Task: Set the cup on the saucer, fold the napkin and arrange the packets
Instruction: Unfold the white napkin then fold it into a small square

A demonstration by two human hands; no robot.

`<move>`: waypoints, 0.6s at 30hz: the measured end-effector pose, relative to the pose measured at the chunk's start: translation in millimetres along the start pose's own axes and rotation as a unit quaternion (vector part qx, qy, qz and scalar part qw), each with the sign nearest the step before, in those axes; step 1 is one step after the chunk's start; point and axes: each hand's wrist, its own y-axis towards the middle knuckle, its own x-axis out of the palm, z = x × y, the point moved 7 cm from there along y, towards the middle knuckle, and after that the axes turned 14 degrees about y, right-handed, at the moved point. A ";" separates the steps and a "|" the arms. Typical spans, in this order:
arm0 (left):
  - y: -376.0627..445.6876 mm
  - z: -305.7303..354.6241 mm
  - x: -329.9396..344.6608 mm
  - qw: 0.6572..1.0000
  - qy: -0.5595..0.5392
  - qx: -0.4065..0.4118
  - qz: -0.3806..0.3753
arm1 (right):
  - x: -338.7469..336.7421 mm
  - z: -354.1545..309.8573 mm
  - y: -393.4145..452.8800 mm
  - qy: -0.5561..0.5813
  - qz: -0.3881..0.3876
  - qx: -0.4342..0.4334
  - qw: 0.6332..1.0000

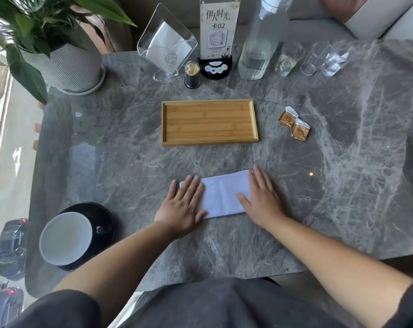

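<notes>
Head view: both hands lie flat on a white napkin (222, 196) near the middle of the counter's (342, 185) near edge. The napkin is folded into a long strip that runs slightly uphill to the right. The left hand (182, 207) covers its left end, fingers straight and together, thumb out along the lower edge; the grip is open, pressing down and holding nothing. The right hand (262, 197) covers the right end the same way, fingers straight, thumb laid across the cloth, grip open too.

The cup (66, 237), pale inside, sits on a black saucer (101, 214) at the near left corner of the counter, its dark handle turned to the right. Two brown packets (294, 124) lie side by side, touching, toward the right side of the counter, well apart from the napkin and just right of a bamboo tray (209, 121) that lies in the middle of the counter.

Along the far edge stand a potted plant (66, 62) at the left corner, a clear napkin holder (167, 46), a toothpick jar (192, 75), a table sign (217, 31) on a black base, a tall glass bottle (260, 43) and several drinking glasses (312, 58).
</notes>
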 end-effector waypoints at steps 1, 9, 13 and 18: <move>0.4 -0.1 1.4 1.000 0.003 -0.001 -0.002 | -5.4 7.2 -2.6 0.046 0.028 0.061 0.997; 1.2 -0.7 1.7 1.000 0.007 -0.005 -0.011 | -8.2 32.4 -2.2 0.253 0.013 0.333 0.908; -0.6 -1.1 -11.5 1.000 0.012 -0.012 0.005 | -5.7 32.1 5.8 0.428 -0.064 0.382 0.816; -9.4 3.0 -32.0 0.994 -0.049 -0.089 0.040 | -28.2 21.3 39.6 0.393 -0.089 0.322 0.857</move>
